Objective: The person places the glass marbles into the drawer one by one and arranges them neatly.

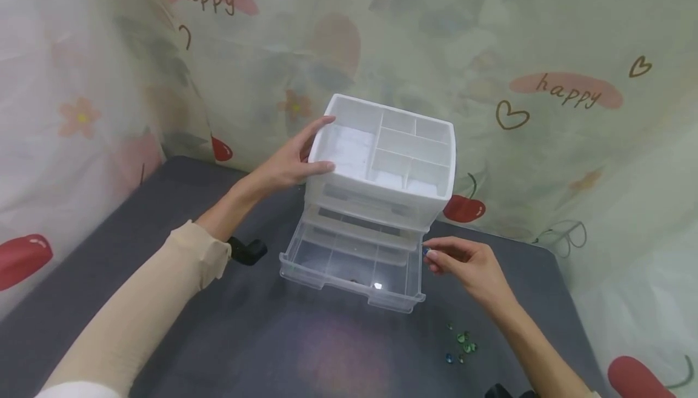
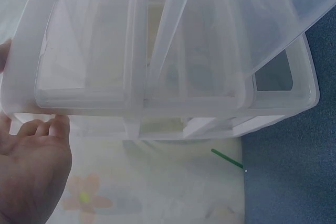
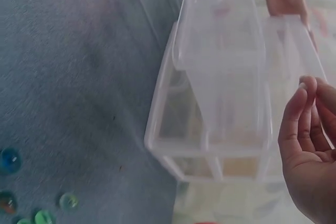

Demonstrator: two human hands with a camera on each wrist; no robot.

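Note:
A white plastic drawer unit (image 1: 382,189) with a divided top tray stands on the table. Its clear drawer (image 1: 400,303) is pulled out toward me, with a small dark speck and a bright spot inside. My left hand (image 1: 289,159) grips the unit's upper left side, thumb over the front corner; the left wrist view shows that hand (image 2: 34,166) at its edge. Beside the drawer's right wall, my right hand (image 1: 463,262) pinches a small blue glass marble (image 1: 426,252). The fingertips hide the marble in the right wrist view, where the hand (image 3: 312,140) is near the unit.
Several green and blue glass marbles (image 1: 463,338) lie on the dark grey table (image 1: 240,337), right of the drawer and near my right forearm. A printed curtain (image 1: 463,34) hangs behind the table and along its sides.

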